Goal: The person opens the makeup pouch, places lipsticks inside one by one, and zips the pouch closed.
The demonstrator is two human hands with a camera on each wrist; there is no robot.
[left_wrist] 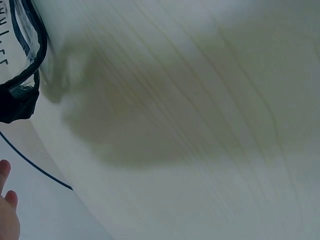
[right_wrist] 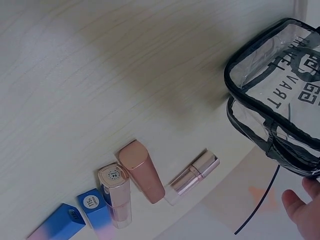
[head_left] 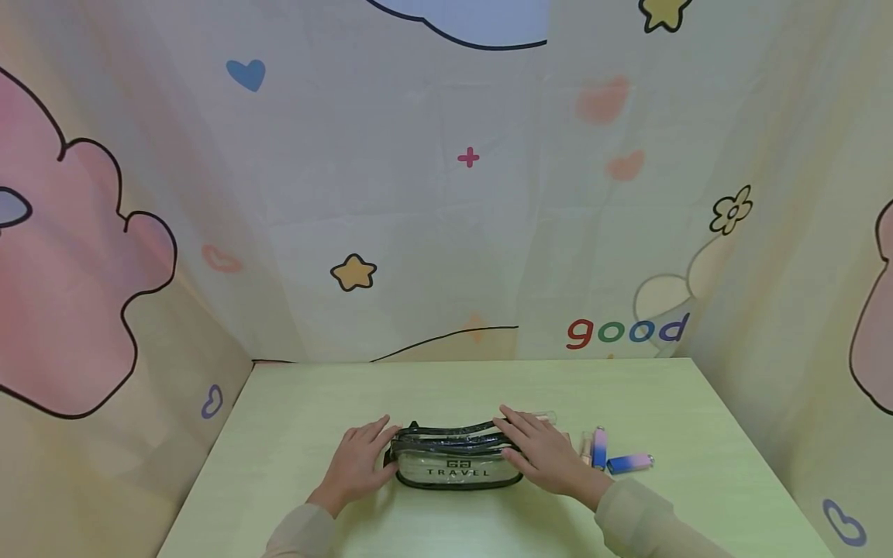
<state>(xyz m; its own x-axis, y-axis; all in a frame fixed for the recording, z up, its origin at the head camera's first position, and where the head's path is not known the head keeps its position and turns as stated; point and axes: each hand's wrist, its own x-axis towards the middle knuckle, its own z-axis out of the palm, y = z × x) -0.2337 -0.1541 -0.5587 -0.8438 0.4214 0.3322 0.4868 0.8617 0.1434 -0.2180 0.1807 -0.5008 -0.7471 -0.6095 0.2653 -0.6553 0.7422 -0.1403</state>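
Observation:
A clear travel pouch with black piping and "TRAVEL" lettering (head_left: 456, 471) stands on the table between both hands. At its left end is my left hand (head_left: 354, 463), fingers straight and spread, the thumb near the front corner. My right hand (head_left: 547, 457) lies over the right end, its straight fingers on the top edge by the black zipper bands. In the right wrist view a fingertip meets the dark rim of the pouch (right_wrist: 285, 95). The left wrist view catches just a corner of the pouch (left_wrist: 25, 80) and a few fingertips (left_wrist: 5, 172).
Right of the pouch lie several lipstick-like tubes: a blue-and-pink one on its side (head_left: 630, 463), another blue-and-pink one (head_left: 599, 448), a gold-capped one (right_wrist: 117, 192), a rose one (right_wrist: 142, 172) and a clear one (right_wrist: 192, 177). A printed curtain (head_left: 418, 194) surrounds the pale table (head_left: 314, 387).

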